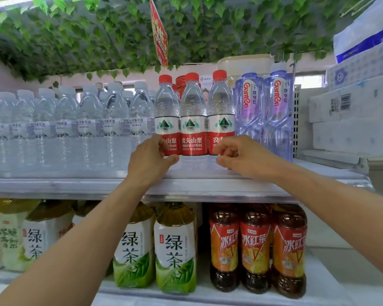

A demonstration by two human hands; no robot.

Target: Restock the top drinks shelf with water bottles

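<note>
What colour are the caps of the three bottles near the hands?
Red caps, clearest in the head view.

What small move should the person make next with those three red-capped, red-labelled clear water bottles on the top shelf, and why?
Probably nudge the three red-capped, red-labelled clear water bottles straighter. The left hand curls round the leftmost bottle's base; the right hand hangs loosely curled in front of the rightmost one. They already stand upright in a tight front row on the grey metal top shelf, so only alignment seems left.
</note>
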